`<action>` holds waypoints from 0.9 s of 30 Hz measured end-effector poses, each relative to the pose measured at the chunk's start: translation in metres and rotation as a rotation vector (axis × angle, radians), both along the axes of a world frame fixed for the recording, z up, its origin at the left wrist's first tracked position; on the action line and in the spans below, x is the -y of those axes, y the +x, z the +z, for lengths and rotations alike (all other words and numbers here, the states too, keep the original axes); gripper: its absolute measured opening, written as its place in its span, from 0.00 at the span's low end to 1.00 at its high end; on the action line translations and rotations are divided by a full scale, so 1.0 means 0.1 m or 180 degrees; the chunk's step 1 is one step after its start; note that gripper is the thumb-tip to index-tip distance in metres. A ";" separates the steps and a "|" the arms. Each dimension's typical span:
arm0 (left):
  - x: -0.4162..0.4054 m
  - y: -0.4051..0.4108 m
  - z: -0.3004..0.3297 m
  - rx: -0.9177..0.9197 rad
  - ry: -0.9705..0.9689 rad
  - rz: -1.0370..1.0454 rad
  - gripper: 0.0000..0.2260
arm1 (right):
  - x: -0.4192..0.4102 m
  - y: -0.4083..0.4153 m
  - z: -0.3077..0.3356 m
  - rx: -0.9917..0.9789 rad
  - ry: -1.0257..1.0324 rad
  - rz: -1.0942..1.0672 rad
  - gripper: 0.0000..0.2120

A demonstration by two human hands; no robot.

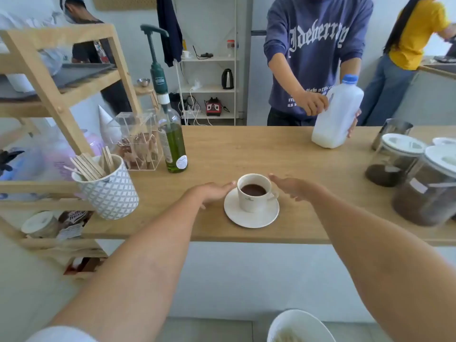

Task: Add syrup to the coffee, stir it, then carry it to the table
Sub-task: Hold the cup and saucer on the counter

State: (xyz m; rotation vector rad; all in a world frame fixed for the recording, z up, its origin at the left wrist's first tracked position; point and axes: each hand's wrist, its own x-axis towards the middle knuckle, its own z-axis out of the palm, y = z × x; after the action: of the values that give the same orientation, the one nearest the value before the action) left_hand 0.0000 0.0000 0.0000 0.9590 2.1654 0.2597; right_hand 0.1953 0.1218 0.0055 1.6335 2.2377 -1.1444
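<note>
At the bottom edge a white bowl [299,327] is showing only in part, cut off by the frame. Both forearms are reaching forward over the wooden counter [246,149]. The left hand [212,192] is lying open at 9 o'clock of the cup [254,193], fingertips just beside the saucer [251,217]; the right hand [288,187] is spreading open at 3 o'clock, near the cup's handle, and whether it is touching is hard to tell. Neither is gripping anything. The cup, holding dark coffee, is standing upright on the saucer near the counter's front edge. At 9 o'clock a patterned mug [108,191] is holding wooden stirrers. At 11 o'clock the syrup bottle [172,141], green with a tall pump, is standing well apart from the cup, with a clear box [138,144] just beside it, contents blurred. At 3 o'clock glass jars [424,186] of brown powder are crowding the right edge. At 1 o'clock, across the counter, another person is holding a white jug [335,119].
</note>
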 end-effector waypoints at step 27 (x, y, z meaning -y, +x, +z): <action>-0.09 0.20 -0.40 0.1107 0.1368 0.1942 0.13 | -0.07 -0.05 -0.59 -0.1428 -0.0759 -0.1751 0.14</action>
State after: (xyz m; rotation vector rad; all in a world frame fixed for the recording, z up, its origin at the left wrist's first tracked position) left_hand 0.0201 0.0088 -0.0400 0.3908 2.0505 1.1321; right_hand 0.1898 0.1285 -0.0532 2.1151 1.7857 -1.9961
